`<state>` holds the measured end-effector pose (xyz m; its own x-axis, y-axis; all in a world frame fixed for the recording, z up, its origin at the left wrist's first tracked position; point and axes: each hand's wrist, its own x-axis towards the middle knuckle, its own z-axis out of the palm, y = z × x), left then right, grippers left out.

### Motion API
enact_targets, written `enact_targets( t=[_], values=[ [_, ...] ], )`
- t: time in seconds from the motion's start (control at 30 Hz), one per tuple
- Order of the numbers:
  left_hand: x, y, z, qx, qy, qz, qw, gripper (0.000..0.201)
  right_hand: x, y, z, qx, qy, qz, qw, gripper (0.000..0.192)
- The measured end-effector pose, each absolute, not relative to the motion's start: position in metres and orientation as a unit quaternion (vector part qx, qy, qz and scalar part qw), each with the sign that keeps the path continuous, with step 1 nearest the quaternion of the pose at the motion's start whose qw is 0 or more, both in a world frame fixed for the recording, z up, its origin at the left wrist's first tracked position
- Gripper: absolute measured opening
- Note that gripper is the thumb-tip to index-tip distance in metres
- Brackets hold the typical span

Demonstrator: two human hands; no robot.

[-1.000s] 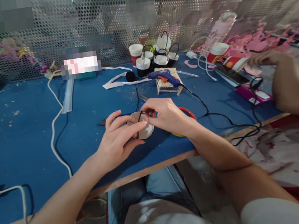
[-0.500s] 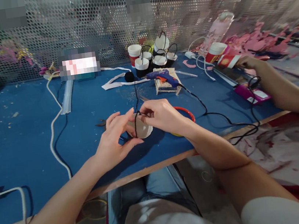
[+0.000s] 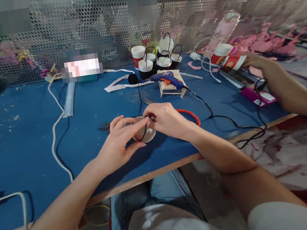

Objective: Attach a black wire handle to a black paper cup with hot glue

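My left hand [image 3: 122,138] is closed around the side of a paper cup [image 3: 148,135], whose pale open mouth faces me. Its index finger reaches over the rim toward my other hand. At the cup's far right rim, my right hand [image 3: 164,119] pinches a black cord [image 3: 144,132] between thumb and fingers. The cord crosses the cup's mouth, and a strand runs back to a black ball of cord [image 3: 133,79]. Pliers [image 3: 104,126] lie partly hidden behind my left hand. A red handle [image 3: 192,114] shows beyond my right wrist.
A blue glue gun [image 3: 168,79] rests on a small stick rack [image 3: 178,90], its cable trailing right. Several black-wrapped cups with cord handles [image 3: 146,68] stand behind. Glue sticks [image 3: 70,100] lie left. At right, a co-worker's hand [image 3: 254,61] holds a red cup [image 3: 234,62].
The cord over the cup's mouth has shifted from nearly upright to slanting right. My left index finger has stretched right, toward my right fingertips. The co-worker's red cup has turned slightly.
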<state>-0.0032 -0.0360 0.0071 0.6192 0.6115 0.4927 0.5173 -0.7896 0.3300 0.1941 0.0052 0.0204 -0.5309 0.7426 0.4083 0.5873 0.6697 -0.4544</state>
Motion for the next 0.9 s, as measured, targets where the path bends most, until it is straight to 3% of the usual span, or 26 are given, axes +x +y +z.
enact_targets(
  t=[0.6,0.9],
  values=[
    [-0.0041,-0.0362,0.0109,0.895,0.302,0.32,0.078,0.054,0.1928,0.0027,0.0256,-0.396,-0.857,0.13,0.305,0.007],
    [-0.0036,-0.0357,0.0086,0.876,0.305,0.372,-0.027,0.059,0.1941,0.004,0.0239,-0.407,-0.832,0.067,0.371,0.009]
  ],
)
